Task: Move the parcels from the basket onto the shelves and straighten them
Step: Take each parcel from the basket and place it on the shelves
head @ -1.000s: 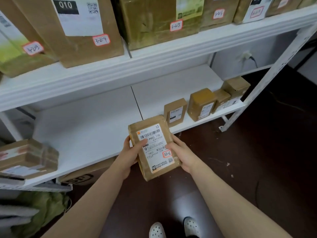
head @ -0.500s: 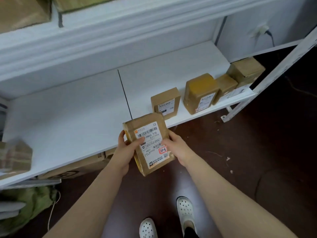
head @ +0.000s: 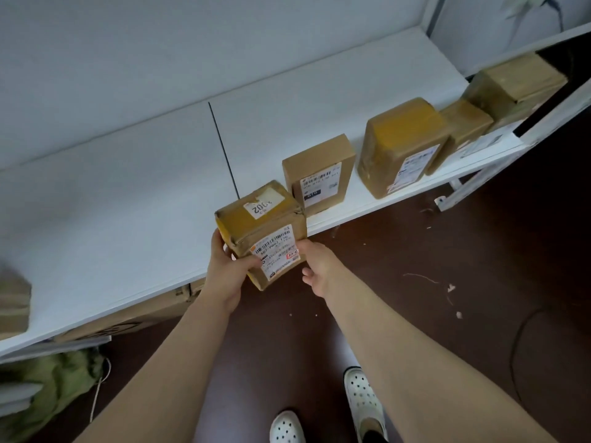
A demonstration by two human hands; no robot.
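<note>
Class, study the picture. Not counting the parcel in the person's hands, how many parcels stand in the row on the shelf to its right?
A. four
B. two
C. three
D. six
A: right of the held parcel, four stand along the front edge of the shelf: first parcel, second parcel, third parcel and fourth parcel.

The premises present as a parcel storeroom or pickup depot. A white shelf (head: 128, 219) runs just beyond the right hand (head: 316, 266). Further to that hand's right, taped cardboard parcels (head: 404, 135) stand in a row along its front edge, with barcoded shipping labels (head: 319, 183) facing outward. The dark floor (head: 479, 238) beneath carries scraps (head: 451, 287).
</note>
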